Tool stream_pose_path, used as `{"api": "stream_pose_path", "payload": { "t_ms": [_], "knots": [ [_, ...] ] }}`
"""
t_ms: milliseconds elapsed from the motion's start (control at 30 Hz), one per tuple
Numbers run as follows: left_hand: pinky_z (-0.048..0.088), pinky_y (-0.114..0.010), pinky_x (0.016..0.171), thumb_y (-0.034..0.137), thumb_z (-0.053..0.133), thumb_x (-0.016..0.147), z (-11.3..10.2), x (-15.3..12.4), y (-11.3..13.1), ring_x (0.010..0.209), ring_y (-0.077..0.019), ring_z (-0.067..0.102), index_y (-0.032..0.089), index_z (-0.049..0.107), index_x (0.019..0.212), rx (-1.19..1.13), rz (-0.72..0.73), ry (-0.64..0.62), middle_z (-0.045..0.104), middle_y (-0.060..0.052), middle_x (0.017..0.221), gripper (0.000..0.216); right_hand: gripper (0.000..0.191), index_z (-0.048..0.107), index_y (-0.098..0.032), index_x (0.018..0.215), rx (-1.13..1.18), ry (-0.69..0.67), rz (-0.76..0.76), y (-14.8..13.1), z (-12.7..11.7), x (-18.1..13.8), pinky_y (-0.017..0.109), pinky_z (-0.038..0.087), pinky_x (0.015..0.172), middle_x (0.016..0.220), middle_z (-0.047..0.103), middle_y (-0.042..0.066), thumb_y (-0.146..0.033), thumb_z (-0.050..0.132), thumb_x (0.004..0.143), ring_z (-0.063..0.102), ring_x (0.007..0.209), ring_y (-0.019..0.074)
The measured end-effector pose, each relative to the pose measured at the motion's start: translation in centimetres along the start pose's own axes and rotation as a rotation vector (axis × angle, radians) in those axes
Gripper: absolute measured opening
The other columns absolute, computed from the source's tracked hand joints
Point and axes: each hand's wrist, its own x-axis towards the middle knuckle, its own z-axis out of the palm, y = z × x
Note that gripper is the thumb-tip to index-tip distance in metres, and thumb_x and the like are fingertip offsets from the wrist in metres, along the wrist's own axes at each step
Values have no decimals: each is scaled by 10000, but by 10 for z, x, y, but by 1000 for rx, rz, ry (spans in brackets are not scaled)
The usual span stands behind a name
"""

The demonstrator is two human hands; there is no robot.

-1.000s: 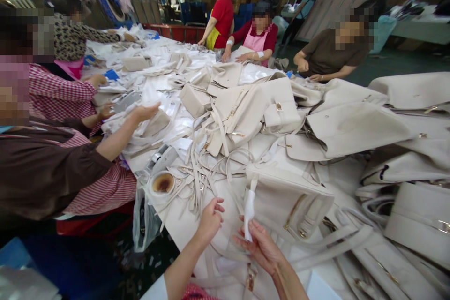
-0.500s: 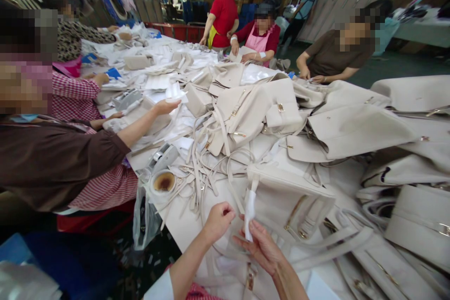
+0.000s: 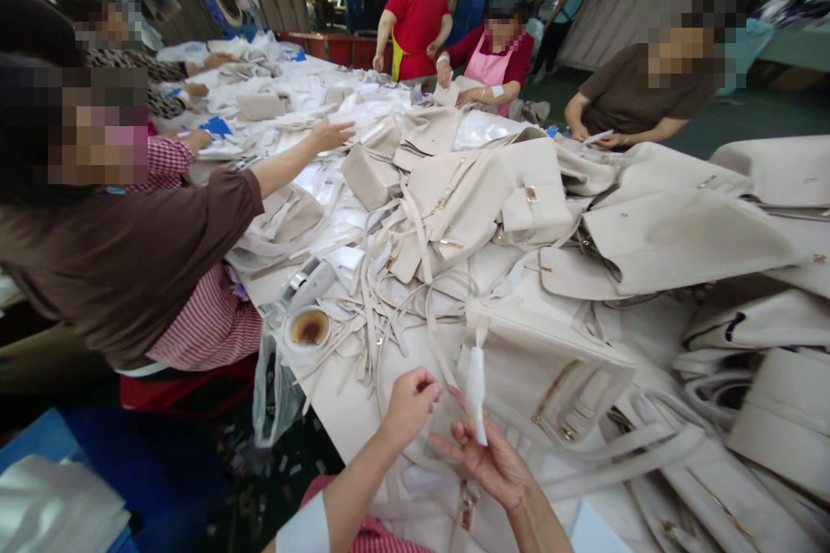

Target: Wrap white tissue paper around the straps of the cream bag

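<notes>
Cluttered table (image 3: pixel 337 415): right hand (image 3: pixel 489 467) pinches white strip (image 3: pixel 477 393) upright; left hand (image 3: pixel 410 404) fisted, contents unclear.

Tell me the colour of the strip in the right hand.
White; the soft strip stands up from the right hand, head view.
</notes>
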Motion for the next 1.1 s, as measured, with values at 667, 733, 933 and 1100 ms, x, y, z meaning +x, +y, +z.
{"api": "stream_pose_path", "payload": {
  "t_ms": [667,733,933,1100],
  "knots": [
    [392,-267,659,173,391,933,-22,-18,-13,710,-158,520,191,592,768,691,906,93,583,-34,747,261,745,551,-323,1300,66,-13,-13,2,7,-2,445,502,922,552,592,-99,-263,870,629,589,628,106],
    [389,-274,655,172,396,927,-25,-20,-16,700,-162,515,192,592,767,713,935,69,586,-37,743,254,695,579,-319,1270,56,-12,-4,4,8,-3,442,498,925,564,597,-93,-267,864,638,585,635,104],
    [388,-256,623,236,511,809,-18,-17,-6,643,-143,489,198,530,684,145,332,60,515,10,653,132,474,691,-241,1091,-87,40,-25,0,16,-1,414,510,895,626,656,-51,-257,857,647,603,673,109],
    [354,-230,478,278,461,765,-14,-12,-12,477,-112,414,211,456,680,-4,145,21,424,59,540,109,398,717,-184,953,-231,122,-46,-4,28,3,366,536,830,645,684,-28,-237,886,597,618,638,105]
  ]
}}
